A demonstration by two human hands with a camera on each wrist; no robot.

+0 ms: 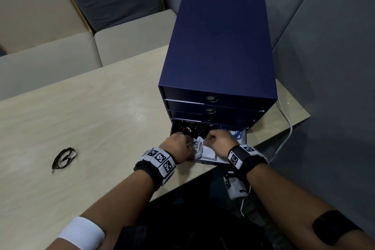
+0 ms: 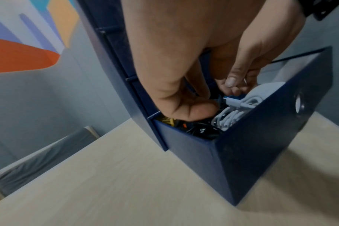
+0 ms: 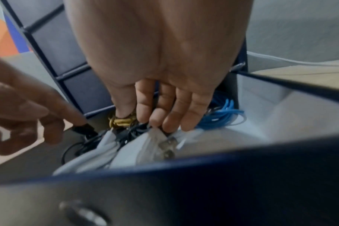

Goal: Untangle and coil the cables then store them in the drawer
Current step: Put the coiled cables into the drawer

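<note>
Mostly done, I'd say; bottom drawer [image 1: 246, 135] open, holding the blue coil [image 1: 236, 134], black cables [image 1: 192, 128], white cable [image 1: 197, 148]; left hand [image 1: 177, 146] and right hand [image 1: 220, 140] both curled in there, grip unclear; one black coil [image 1: 63, 159] left on the table [image 1: 91, 107].

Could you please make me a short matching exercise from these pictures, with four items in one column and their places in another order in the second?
Things:
1. blue cable
2. white cable
3. black cable coil
4. yellow cable

Places:
A. on the table top, left of the drawer unit
B. right part of the open drawer
C. front of the open drawer, between the two hands
D. back of the open drawer, by the right hand's fingertips

Pairs: 1-B, 2-C, 3-A, 4-D
</note>
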